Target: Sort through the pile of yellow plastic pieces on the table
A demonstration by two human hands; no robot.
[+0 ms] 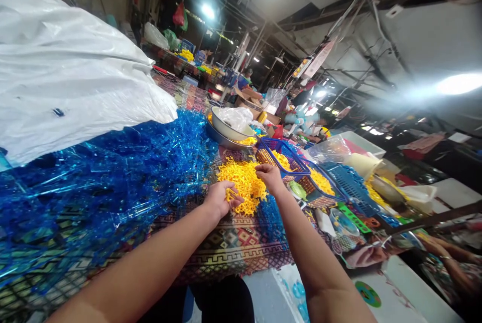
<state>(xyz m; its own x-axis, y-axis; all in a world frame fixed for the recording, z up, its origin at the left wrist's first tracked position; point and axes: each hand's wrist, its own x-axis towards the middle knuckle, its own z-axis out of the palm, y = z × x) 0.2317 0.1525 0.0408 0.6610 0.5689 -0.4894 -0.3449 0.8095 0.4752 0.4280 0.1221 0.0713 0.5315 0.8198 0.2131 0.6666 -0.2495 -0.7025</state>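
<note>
Pieces (243,177), small and yellow, lie heaped at the frame's centre on a patterned surface (222,252). The hands are apart: the left hand (219,200) loosely holds a few; whether the right hand (271,178) grips any, I cannot tell.

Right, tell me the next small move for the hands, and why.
Probably have the right hand pick from the heap of small, plastic-looking yellow pieces: it is right by the heap's edge, while the left hand has a few such pieces in its fingers.
</note>
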